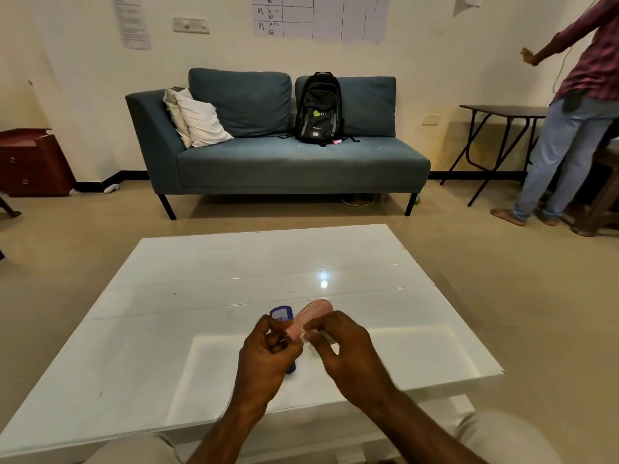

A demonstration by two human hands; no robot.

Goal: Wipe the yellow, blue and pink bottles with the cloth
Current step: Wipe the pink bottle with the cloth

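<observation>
Above the white table (167,329), my left hand (268,353) grips the lower end of a pink ribbed bottle (310,314), which tilts up and away from me. Against the bottle's right side my right hand (341,346) presses a small white cloth (310,334), pinched between its fingers. A blue bottle (279,313) lies on the table just behind my left hand, mostly hidden by it; its far end shows a white label. No yellow bottle is in view.
A blue sofa (284,162) with a black backpack (320,108) and pillows stands across the floor beyond the table. A person (569,112) stands at the far right beside a dark folding table (502,112). A red cabinet (30,162) is at the left.
</observation>
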